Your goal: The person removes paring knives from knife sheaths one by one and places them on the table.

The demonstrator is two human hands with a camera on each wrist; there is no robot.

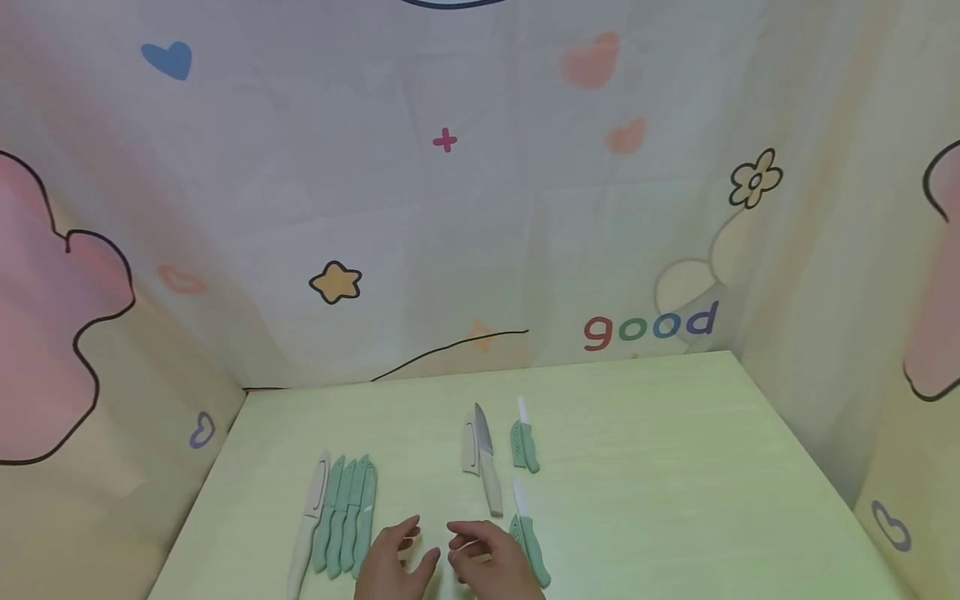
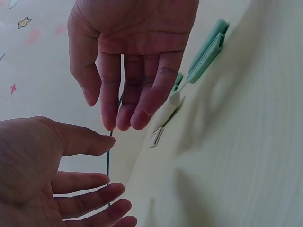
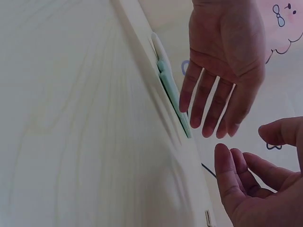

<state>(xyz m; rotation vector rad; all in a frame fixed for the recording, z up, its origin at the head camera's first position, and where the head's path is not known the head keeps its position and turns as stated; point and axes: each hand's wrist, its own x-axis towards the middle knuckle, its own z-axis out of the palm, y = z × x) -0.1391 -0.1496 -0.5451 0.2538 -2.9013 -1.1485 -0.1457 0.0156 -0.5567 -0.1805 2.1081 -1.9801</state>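
Note:
My left hand [image 1: 393, 567] and right hand [image 1: 491, 562] hover over the table's near middle, facing each other with fingers loosely bent and nothing held. Left of the left hand lie several green knives [image 1: 348, 517] in sheaths, side by side, with a longer beige sheathed knife [image 1: 303, 533] beside them. Beyond the right hand is a beige-handled knife [image 1: 487, 467] with bare steel blade, its beige sheath [image 1: 470, 446] alongside. A green-handled knife [image 1: 533, 554] with white blade lies just right of the right hand, its sheath [image 1: 515, 529] partly hidden. Farther back is another such green knife [image 1: 529, 450], beside its sheath [image 1: 517, 444].
The pale green, wood-grained table [image 1: 675, 467] reaches back to a patterned curtain [image 1: 480, 208] with hearts, stars and the word "good". Curtain also hangs along the left and right sides.

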